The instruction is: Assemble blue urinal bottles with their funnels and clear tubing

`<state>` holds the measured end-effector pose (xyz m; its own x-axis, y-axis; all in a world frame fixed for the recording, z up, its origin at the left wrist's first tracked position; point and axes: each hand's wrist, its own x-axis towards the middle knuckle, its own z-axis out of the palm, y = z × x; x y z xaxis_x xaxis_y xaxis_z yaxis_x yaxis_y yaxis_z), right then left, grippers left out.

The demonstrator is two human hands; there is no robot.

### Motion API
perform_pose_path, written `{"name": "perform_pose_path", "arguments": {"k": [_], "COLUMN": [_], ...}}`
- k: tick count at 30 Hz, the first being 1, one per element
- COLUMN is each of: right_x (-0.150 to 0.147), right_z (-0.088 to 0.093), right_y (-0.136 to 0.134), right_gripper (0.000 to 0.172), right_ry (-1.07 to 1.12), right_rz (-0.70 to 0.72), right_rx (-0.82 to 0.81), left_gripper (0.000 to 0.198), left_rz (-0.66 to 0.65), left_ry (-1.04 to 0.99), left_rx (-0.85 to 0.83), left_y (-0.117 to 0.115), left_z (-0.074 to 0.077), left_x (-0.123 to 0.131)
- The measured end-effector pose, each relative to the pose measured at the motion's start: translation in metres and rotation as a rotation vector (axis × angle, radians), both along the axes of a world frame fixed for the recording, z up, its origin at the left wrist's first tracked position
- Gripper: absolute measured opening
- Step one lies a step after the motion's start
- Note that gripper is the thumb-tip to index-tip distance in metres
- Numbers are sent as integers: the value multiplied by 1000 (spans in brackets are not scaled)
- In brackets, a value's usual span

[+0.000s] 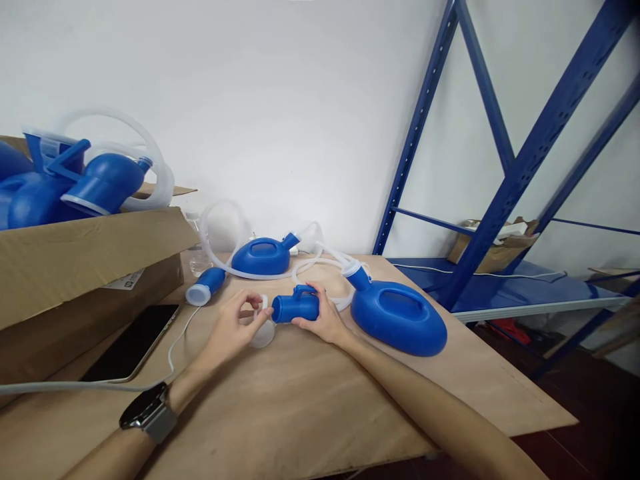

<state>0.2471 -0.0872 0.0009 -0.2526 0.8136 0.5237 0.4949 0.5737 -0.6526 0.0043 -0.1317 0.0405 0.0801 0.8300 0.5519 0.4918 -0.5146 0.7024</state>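
Cardboard box [75, 267] on the left runs off the edge, its flap hiding half the blue bottles [100, 183] inside. Box label [126, 280] too small to read. Left hand [233, 330] covers part of the white ring [263, 308]; right hand [325, 320] hides the right end of the small blue piece [295, 308].

Table [310, 413] with a box [75, 267] on its left, shelving [500, 200] to its right.
A phone [133, 343] lies before the box; one jug [261, 256] lies behind the left hand [233, 330], another jug [397, 317] right of the right hand [320, 317]; a spout [296, 308] sits between both hands.
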Motion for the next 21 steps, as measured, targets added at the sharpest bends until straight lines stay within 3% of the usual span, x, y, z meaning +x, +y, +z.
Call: {"name": "perform_pose_path", "arguments": {"k": [3, 8, 13, 21], "right_x": [-7, -18, -23, -32], "right_z": [0, -1, -3, -3], "right_y": [-7, -17, -21, -33], "right_gripper": [92, 89, 88, 85], "right_ry": [59, 176, 219, 245], "right_rz": [31, 48, 77, 76], "right_rx": [-8, -36, -36, -28], "left_gripper": [40, 46, 68, 70], "left_rz": [-33, -121, -84, -94], "left_ry": [-50, 104, 137, 71], "left_rx": [45, 67, 104, 191], "left_y": [-6, -3, -3, -10], "left_z": [-4, -19, -32, -31], "left_x": [11, 13, 15, 24]}}
